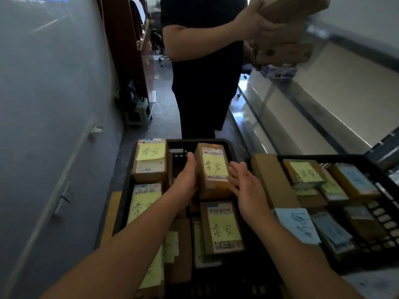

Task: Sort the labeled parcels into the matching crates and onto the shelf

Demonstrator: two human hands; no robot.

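Nearest the camera, two bare forearms reach forward over a black crate [121, 212] packed with brown cardboard parcels that carry yellow handwritten notes. One such parcel [223, 228] lies flat in the crate's near right part. Just beyond it stands the parcel being handled [212, 171], tilted up on the others, its yellow note facing the camera. The left hand [185, 183] presses against this parcel's left side, thumb pointing up along the edge and fingers hidden behind the box. The right hand [248, 186] is just beside the parcel's right side, fingers straight and slightly spread; whether they touch it is unclear. To the right sits a second black crate [386, 180], holding parcels with yellow and blue notes. Farther off, a person in dark clothes [203, 87] stands behind the first crate, gripping a cardboard box [293, 7] over a stack of boxes [282, 52] on a pale ledge.
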